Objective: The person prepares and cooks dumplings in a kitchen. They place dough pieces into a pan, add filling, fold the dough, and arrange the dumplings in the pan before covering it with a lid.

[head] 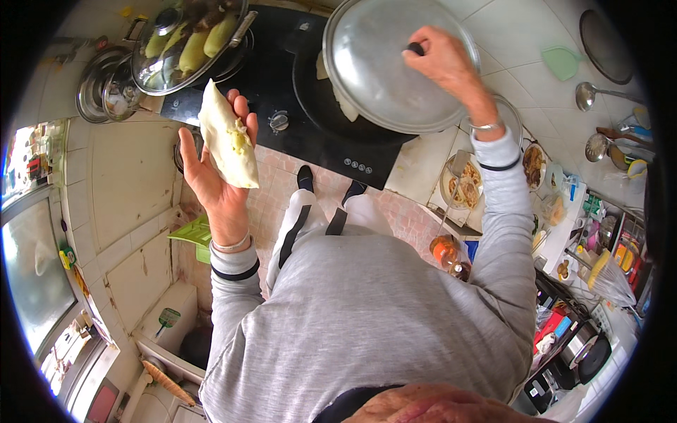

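Observation:
On the open palm of my left hand [225, 174] lies a long piece of raw dough [225, 143], with yellow-green filling showing at its middle. My right hand [441, 58] grips the black knob of a round metal lid [378, 58]. That lid is tilted over a dark frying pan [312, 100] on the black stovetop [338, 153] and hides much of it. Pale dough pieces [345, 106] show in the pan at the lid's left edge. The control knob [278, 121] of the stove is between my left hand and the pan.
A glass-lidded pot [185, 50] holding corn cobs stands at the upper left. Right of the stove, a plate [461, 182] holds browned flatbreads with a metal spatula [459, 164] across it. Ladles [585, 96] hang on the tiled wall. Bottles [449, 254] stand below on the right.

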Tool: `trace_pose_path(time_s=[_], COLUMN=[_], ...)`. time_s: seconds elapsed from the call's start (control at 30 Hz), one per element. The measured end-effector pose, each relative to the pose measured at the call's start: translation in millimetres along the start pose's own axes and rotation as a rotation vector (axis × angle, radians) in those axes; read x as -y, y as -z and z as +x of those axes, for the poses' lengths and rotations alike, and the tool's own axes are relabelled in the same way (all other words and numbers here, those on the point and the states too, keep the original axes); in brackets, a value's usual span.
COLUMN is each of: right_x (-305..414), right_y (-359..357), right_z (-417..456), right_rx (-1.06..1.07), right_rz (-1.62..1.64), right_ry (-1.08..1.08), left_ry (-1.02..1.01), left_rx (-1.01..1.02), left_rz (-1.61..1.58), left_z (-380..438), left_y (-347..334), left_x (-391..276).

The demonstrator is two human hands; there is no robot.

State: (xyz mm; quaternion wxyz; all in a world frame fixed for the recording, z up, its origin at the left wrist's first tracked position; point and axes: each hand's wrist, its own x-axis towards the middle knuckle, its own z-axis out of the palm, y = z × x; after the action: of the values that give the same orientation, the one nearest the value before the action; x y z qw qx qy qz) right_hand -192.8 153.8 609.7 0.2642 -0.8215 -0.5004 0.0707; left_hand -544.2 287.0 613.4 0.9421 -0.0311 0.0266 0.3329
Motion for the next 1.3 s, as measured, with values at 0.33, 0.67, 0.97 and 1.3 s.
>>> trace_pose_path(time_s=[0.33,0.67,0.97,1.3], right_x=[13,12,16,140], right_y=[-76,-91,-95,-76], right_z=[0,-9,-35,-166], right_rx=[0.077,0.035,-0.153,-0.75], right_rz=[-0.03,-0.069,-0.131,0.012], right_ry=[0.003,-0.062,-0.038,-0.087], left_ry=[0.024,0.185,0.4,0.734], left_rx=[-0.054,-0.054,-0.026,-0.022], left_rz=[0.003,0.059,0.083,0.055], left_z=[-5,22,57,54], left_y=[11,11,7,19], left_x=[-37,-27,6,69])
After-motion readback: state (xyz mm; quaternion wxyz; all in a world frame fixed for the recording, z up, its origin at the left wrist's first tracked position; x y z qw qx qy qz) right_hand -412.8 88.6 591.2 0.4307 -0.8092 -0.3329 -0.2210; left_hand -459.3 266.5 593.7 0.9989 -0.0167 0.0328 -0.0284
